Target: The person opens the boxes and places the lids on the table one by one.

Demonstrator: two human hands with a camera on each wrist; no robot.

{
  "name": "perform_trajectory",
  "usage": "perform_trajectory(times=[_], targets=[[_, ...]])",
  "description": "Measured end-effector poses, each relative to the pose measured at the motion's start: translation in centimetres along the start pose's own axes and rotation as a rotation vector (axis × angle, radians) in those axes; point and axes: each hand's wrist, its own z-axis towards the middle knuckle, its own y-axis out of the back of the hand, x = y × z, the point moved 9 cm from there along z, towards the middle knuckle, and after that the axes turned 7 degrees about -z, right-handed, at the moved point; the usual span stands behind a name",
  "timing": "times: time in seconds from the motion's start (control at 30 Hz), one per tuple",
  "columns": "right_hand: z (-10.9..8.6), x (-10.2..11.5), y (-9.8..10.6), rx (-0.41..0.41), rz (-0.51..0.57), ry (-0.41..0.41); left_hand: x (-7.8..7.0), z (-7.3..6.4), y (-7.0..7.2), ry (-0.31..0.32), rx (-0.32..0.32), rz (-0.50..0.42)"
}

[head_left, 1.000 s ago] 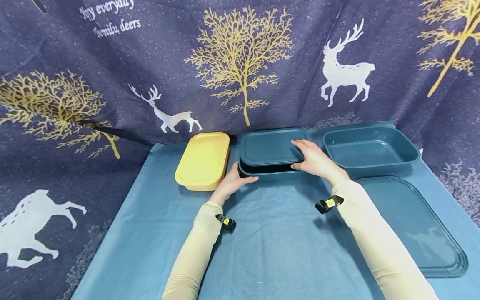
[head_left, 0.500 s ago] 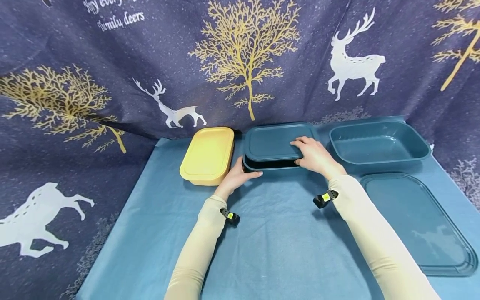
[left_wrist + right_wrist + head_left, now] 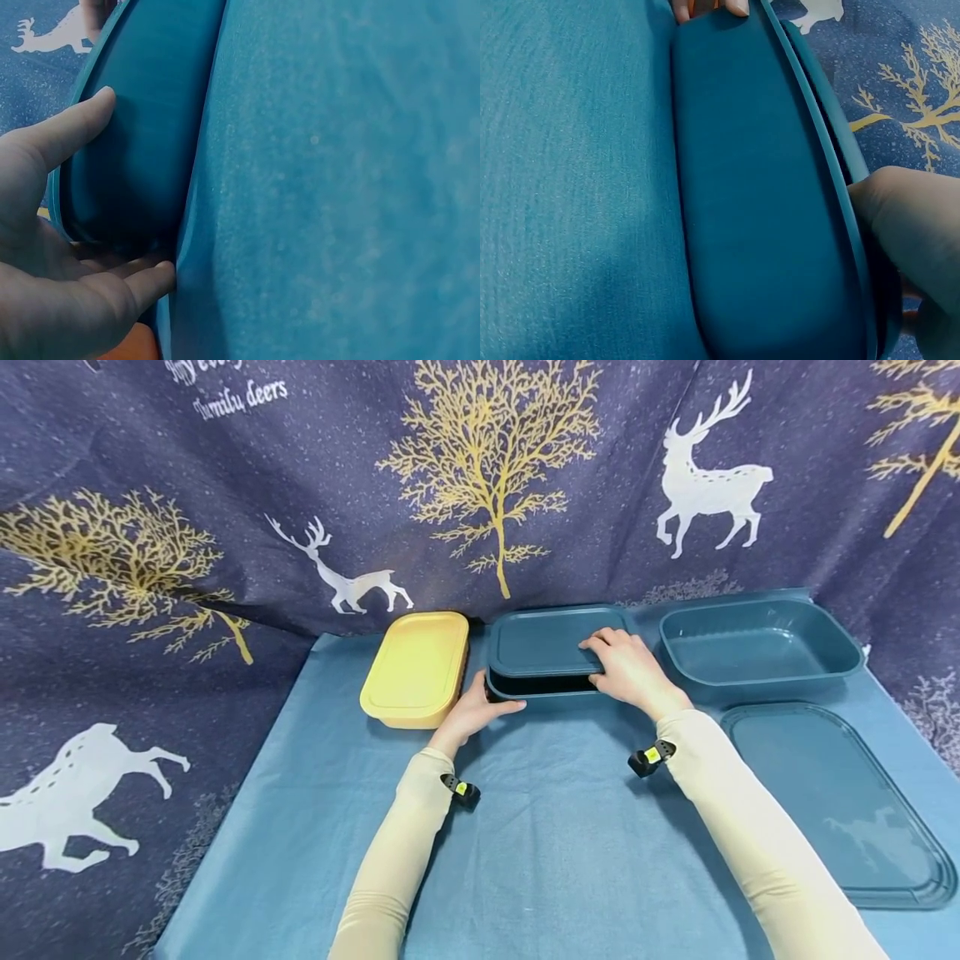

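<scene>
A dark blue food container (image 3: 558,702) stands at the back middle of the table, with a matching lid (image 3: 551,642) over it. The lid's front edge is raised, leaving a dark gap along the front. My left hand (image 3: 472,710) holds the container's left end, thumb on the front wall and fingers around the corner, as the left wrist view shows. With my right hand (image 3: 632,670) I pinch the lid's front edge near its right end, thumb under it and fingertips on top. The right wrist view shows the thumb (image 3: 900,206) in the gap between rim and lid.
A yellow lidded box (image 3: 415,667) stands just left of my left hand. To the right is an open blue container (image 3: 757,681), with a large blue lid (image 3: 840,802) lying in front of it. A patterned dark cloth (image 3: 585,552) hangs behind the table.
The head view has shifted slightly, so everything sits a little further right and higher. Both hands keep their holds, and the lid's front edge stays raised.
</scene>
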Motion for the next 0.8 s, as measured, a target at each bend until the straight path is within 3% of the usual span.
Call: perform_trajectory(times=[0.4,0.8], targets=[[-0.5,0.1,1.6,-0.167,0.032,0.034,-0.1,-0.1,0.0,0.006,-0.01,0.013],[-0.7,0.3,2.6,-0.257,0.051,0.068,0.0,-0.2,-0.1,0.007,0.008,-0.004]])
